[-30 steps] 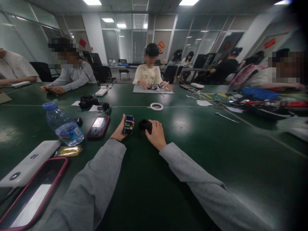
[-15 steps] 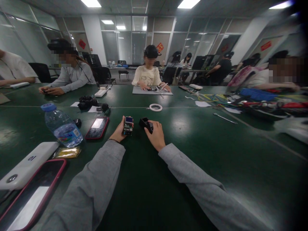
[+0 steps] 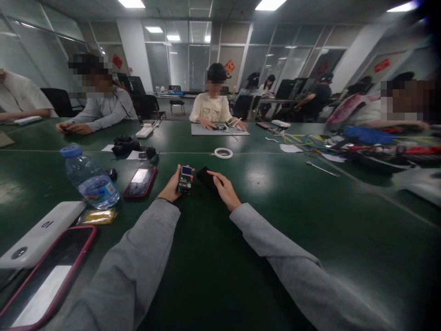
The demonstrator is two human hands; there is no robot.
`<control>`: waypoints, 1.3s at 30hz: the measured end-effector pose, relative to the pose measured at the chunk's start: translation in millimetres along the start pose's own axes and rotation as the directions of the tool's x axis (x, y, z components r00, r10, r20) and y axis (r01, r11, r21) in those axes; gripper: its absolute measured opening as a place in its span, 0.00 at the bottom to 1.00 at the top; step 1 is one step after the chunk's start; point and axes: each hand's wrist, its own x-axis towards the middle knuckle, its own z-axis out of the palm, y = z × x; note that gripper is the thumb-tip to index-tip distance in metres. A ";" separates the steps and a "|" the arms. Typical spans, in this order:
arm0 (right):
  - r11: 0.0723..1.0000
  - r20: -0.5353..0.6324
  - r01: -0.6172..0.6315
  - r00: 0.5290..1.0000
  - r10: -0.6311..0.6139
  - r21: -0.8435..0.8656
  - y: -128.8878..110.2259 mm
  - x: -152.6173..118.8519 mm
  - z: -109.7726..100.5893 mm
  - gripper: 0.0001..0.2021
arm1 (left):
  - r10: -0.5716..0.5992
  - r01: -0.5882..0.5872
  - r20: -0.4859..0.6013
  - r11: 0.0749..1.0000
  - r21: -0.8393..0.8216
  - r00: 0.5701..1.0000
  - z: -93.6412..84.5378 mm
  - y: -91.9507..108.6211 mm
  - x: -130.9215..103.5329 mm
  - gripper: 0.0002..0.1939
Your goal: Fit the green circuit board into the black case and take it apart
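My left hand (image 3: 170,187) is closed around a small circuit board with a screen (image 3: 185,179), held upright with the screen at its top end. To its right, my right hand (image 3: 225,190) grips a black plastic case (image 3: 206,176), its fingers laid along the case's right side and top. A smooth dark face of the case is turned up, and its far underside is hidden. The board and the case are close together but apart, both over the green table (image 3: 213,257).
On my left lie a red-edged phone (image 3: 140,182), a water bottle (image 3: 91,179), a yellow packet (image 3: 97,216), a white power bank (image 3: 44,234) and a larger phone (image 3: 48,276). Ahead are a white ring (image 3: 223,153) and a person (image 3: 211,108). A wrench-like tool (image 3: 322,169) and tangled cables (image 3: 372,142) are rightward.
My right hand has turned the black case over, so its open hollow side no longer shows and a smooth face does. The circuit board stays in my left hand, nearly still.
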 end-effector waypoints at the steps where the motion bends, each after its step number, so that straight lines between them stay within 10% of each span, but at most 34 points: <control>1: 1.000 0.005 -0.002 1.000 0.002 0.001 1.5 0.6 0.2 0.17 | 0.005 -0.005 -0.003 1.000 0.002 1.000 0.1 0.3 -0.4 0.20; 10: 0.995 0.034 0.011 0.999 -0.008 -0.098 3.6 -1.7 0.6 0.32 | 0.000 0.000 -0.003 0.999 -0.046 1.000 -1.4 0.8 -1.1 0.20; 19: 0.982 -0.084 -0.168 0.981 0.175 0.093 5.3 -0.8 2.0 0.19 | -0.019 0.017 -0.018 0.996 -0.089 1.000 -0.3 2.4 -2.9 0.19; 39: 0.966 -0.208 -0.208 0.963 0.173 -0.156 13.7 2.5 1.8 0.18 | 0.046 -0.048 0.033 0.997 0.063 0.998 0.0 0.4 -3.0 0.25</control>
